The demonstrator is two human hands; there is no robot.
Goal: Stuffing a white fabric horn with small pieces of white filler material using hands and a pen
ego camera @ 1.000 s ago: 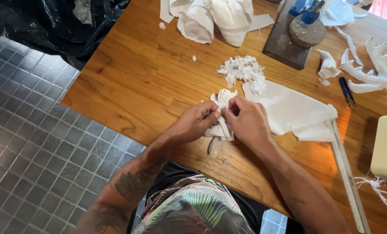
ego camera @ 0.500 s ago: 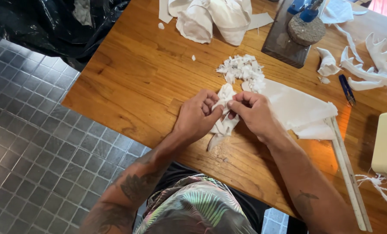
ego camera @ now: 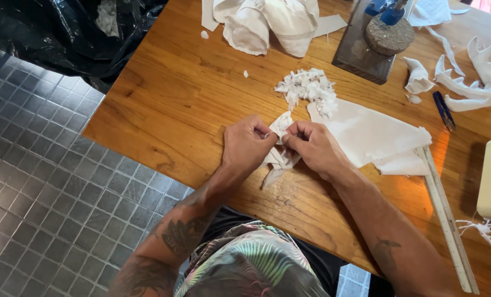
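White fabric scrap [ego camera: 280, 144] near worktop [ego camera: 179, 104] edge, now lifted slightly | left hand [ego camera: 246, 146], right hand [ego camera: 312, 147] fingers pinch its top, closer together than before | shred pile [ego camera: 309, 88] just beyond | ruler [ego camera: 446, 217] right

Wooden surface [ego camera: 179, 104]; white scrap pile [ego camera: 309, 88]; cork disc [ego camera: 389, 36] on dark block [ego camera: 355, 55]; blue pen [ego camera: 443, 110]; black bag [ego camera: 53, 33]; grey tile floor [ego camera: 47, 203].

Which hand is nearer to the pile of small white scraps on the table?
The right hand. It lies just below the pile of white scraps, slightly toward the person. The left hand is farther away, below and to the pile's left.
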